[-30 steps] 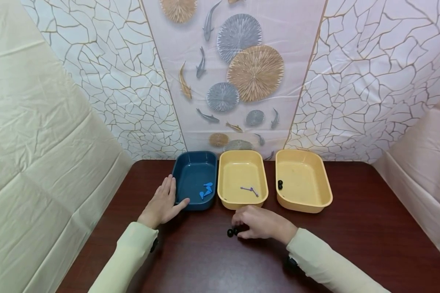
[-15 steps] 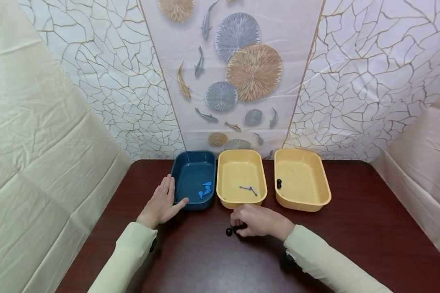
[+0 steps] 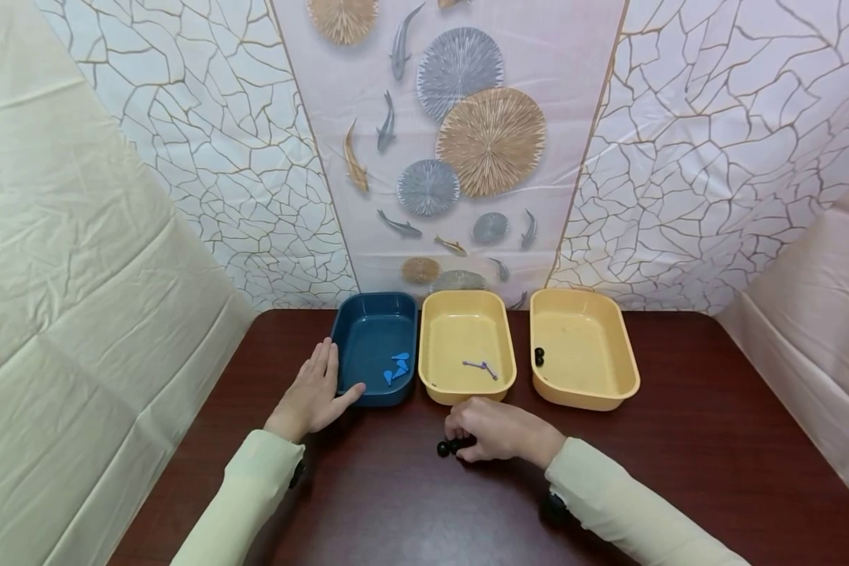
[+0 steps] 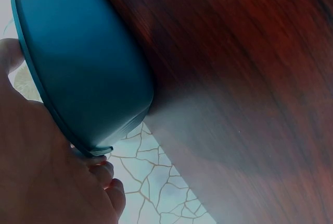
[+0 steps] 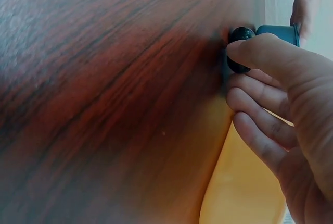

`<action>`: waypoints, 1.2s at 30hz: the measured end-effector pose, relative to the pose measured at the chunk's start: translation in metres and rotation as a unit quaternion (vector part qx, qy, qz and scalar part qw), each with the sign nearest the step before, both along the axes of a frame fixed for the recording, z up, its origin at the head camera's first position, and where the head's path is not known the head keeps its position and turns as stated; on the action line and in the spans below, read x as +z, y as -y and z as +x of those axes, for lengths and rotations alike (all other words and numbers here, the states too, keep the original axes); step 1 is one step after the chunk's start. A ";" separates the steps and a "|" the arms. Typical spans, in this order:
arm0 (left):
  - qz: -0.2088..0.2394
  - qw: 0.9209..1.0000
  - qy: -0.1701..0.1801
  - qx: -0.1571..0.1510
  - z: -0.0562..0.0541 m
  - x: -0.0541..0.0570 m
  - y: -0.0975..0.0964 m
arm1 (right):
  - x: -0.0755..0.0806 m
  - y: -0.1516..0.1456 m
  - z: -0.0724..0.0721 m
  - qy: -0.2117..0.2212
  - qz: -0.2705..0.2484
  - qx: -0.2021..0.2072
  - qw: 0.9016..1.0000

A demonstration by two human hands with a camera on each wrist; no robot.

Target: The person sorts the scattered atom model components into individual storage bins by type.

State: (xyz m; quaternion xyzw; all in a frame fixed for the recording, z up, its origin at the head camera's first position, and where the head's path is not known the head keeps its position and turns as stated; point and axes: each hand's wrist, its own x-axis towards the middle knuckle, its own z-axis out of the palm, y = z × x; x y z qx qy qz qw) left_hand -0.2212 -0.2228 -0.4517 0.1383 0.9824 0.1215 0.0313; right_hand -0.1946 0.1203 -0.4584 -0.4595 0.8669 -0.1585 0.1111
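Note:
On the left rim of the blue tray (image 3: 375,397) rests my left hand (image 3: 311,397), its fingers straight and its thumb over the near edge. Several small blue drop-shaped pieces (image 3: 399,368) lie inside that tray. Close in front of the middle yellow tray (image 3: 460,391), my right hand (image 3: 498,428) pinches a glossy black bead (image 5: 238,67) low at the tabletop, thumb on its near side. Part of this bead is hidden by the fingers. Another black bead (image 3: 442,449) sits on the table just left of the fingertips.
Thin purple sticks (image 3: 483,366) lie in the middle tray. The right yellow tray (image 3: 587,402) has two black beads (image 3: 539,357) against its left wall. All three trays stand in a row at the back of the dark wood table (image 3: 396,511), before a patterned cloth (image 3: 491,141).
Both hands stay almost where they were. A little more black shows at the right fingertips now than half a second ago.

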 end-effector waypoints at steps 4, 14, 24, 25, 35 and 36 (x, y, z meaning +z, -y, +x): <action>0.002 1.000 -0.002 -0.001 0.000 -0.001 0.001 | 0.006 -0.004 0.001 -0.001 -0.005 -0.002 1.000; 0.000 1.000 -0.005 -0.002 -0.001 -0.001 0.001 | 0.032 -0.025 0.002 -0.047 -0.025 -0.015 0.998; 0.000 1.000 -0.002 0.002 0.001 0.001 -0.001 | 0.059 -0.061 -0.004 -0.100 -0.049 -0.032 0.993; 0.000 1.000 -0.003 0.002 0.002 0.001 -0.001 | 0.061 -0.065 -0.005 -0.101 -0.051 -0.036 0.993; -0.004 1.000 -0.001 0.001 0.001 0.000 -0.001 | 0.087 -0.108 -0.016 -0.161 -0.064 -0.079 0.982; -0.004 1.000 -0.001 0.002 0.001 0.000 -0.001 | 0.088 -0.112 -0.017 -0.166 -0.064 -0.084 0.980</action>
